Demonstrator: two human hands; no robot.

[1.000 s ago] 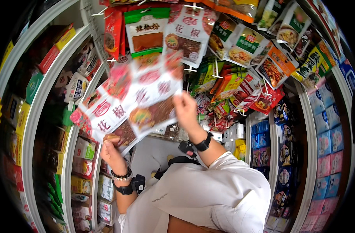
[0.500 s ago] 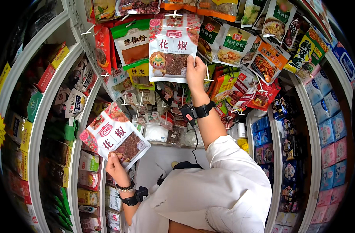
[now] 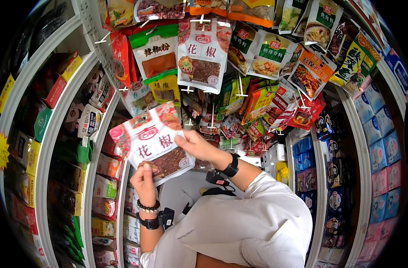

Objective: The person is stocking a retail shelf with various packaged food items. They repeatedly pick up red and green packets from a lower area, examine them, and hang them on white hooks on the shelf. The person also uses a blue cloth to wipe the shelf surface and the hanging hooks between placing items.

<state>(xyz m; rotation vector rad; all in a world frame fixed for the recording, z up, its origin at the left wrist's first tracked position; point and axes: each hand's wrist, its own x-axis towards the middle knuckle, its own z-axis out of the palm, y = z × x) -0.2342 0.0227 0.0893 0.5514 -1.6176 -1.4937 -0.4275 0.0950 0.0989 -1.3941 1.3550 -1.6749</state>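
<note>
A white and red packet of peppercorns (image 3: 168, 166) with a see-through window is held up in front of me, tilted. My left hand (image 3: 143, 181) pinches its lower edge, thumb on the front. My right hand (image 3: 197, 146) grips its right side, thumb over the front and the other fingers hidden behind. Beyond it, a matching peppercorn packet (image 3: 203, 58) hangs by its top from a rack hook. Left of that hang a green-topped packet of chilli powder (image 3: 153, 51) and a smaller yellow packet (image 3: 164, 90).
More food packets hang at the right, among them an orange one (image 3: 309, 73). White-edged shelves (image 3: 85, 178) with packaged goods curve down the left. Blue and pink packs (image 3: 379, 143) fill the right shelves. White hooks stick out below the hanging packets.
My right hand has left the hanging peppercorn packet and come down to the held one, taking its right side. My left hand has moved the held packet up and to the right.
</note>
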